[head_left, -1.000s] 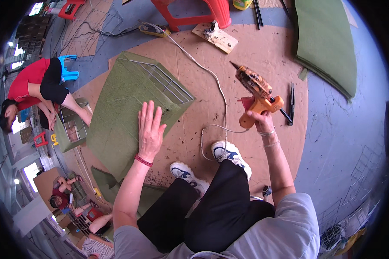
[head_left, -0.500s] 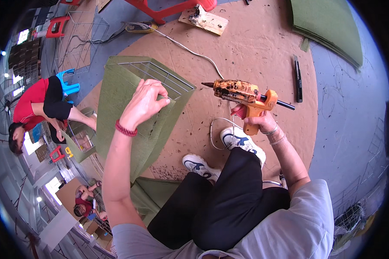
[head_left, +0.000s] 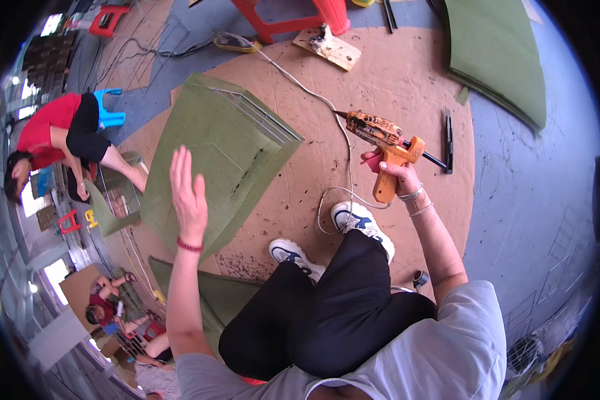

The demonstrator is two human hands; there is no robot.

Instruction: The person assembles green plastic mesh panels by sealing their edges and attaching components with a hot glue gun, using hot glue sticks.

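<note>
My right hand [head_left: 405, 179] grips an orange hot glue gun [head_left: 375, 129], its body stained dark and its nozzle pointing left. A black glue stick [head_left: 435, 160] juts from its rear. Left of the gun stands a metal wire frame [head_left: 268, 120] wrapped in green fabric [head_left: 230, 160]. Dark marks run along a seam on the fabric. My left hand [head_left: 189, 197] is open, fingers stretched and close together, over the fabric's left part. Whether the palm touches it I cannot tell.
Brown cardboard [head_left: 313, 180] covers the floor, crossed by a white cord [head_left: 300, 83]. A box cutter [head_left: 449, 141] lies right, green sheets [head_left: 497, 60] far right. A red stool [head_left: 293, 20] and a glue-smeared board [head_left: 328, 48] are ahead. A person in red [head_left: 50, 130] works at left.
My left hand has let go of the fabric's upper edge, moved down and left, and straightened its fingers. The glue gun stays in my right hand, slightly farther right.
</note>
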